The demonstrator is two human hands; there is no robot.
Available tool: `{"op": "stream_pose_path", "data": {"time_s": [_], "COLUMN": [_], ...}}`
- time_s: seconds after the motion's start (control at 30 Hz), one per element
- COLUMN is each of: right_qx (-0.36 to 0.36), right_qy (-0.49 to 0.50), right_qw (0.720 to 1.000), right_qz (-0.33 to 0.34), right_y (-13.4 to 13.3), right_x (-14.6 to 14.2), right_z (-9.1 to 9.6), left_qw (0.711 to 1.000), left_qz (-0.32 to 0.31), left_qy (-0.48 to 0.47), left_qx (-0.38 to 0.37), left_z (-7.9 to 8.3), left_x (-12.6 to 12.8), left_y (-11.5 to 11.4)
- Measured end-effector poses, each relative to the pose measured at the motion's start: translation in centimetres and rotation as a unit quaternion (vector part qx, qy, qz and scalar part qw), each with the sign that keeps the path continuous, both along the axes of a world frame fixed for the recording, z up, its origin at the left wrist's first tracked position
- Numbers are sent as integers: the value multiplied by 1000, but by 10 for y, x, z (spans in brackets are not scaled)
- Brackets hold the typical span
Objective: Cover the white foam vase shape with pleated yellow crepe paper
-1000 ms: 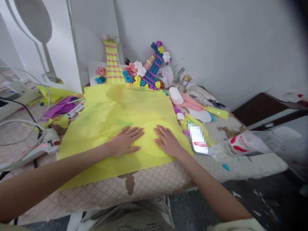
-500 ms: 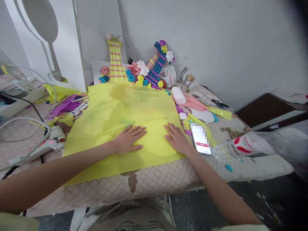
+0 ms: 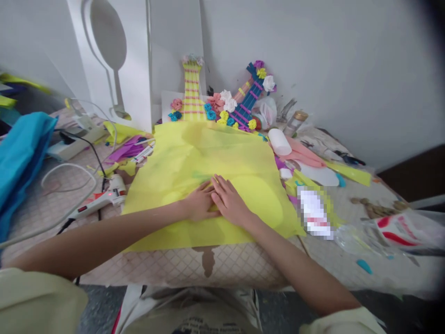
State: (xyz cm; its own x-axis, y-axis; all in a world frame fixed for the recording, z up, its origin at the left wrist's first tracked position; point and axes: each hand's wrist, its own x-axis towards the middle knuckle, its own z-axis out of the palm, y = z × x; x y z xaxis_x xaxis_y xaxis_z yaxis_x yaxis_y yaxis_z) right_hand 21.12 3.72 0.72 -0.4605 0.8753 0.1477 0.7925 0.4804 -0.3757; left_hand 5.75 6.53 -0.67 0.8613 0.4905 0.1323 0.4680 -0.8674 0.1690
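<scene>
A large yellow sheet (image 3: 194, 153) lies spread over the table (image 3: 167, 266), with faint round shapes showing through it. My left hand (image 3: 199, 204) and my right hand (image 3: 230, 204) both rest flat on its near middle, fingers stretched out. The two hands touch side by side, the right one partly over the left fingertips. Neither hand holds anything.
A glue gun (image 3: 100, 199) with cables lies left of the sheet, blue cloth (image 3: 17, 157) at the far left. Two guitar-shaped crafts with paper flowers (image 3: 222, 99) lean on the wall. A phone (image 3: 314, 214), foam scraps, a white roll (image 3: 281, 141) and a plastic bag (image 3: 399, 229) lie to the right.
My right hand slid left across the sheet until it met my left hand; before, the hands lay apart. The view turned left, bringing the blue cloth into sight.
</scene>
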Motion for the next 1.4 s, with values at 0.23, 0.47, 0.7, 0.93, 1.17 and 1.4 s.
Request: {"op": "stream_pose_path", "data": {"time_s": [0.23, 0.47, 0.7, 0.93, 1.17, 1.4], "right_qx": [-21, -78, -125, -122, -101, -76], "right_qy": [31, 132, 265, 342, 417, 435], "right_qw": [999, 987, 954, 928, 897, 892], "right_qz": [-13, -52, -68, -88, -107, -100], "right_y": [6, 10, 15, 18, 27, 37], "right_x": [-1, 3, 11, 15, 21, 27], "right_z": [-18, -19, -26, -28, -37, -42], "left_qw": [995, 983, 971, 967, 954, 949], "left_qz": [-48, 181, 225, 217, 204, 71], "left_qy": [16, -25, 73, 63, -67, -180], "left_qx": [-86, 11, 15, 117, 209, 250], "left_z": [15, 80, 52, 25, 57, 113], "left_x": [-9, -95, -168, -193, -173, -75], "left_y": [17, -32, -116, -118, -100, -57]}}
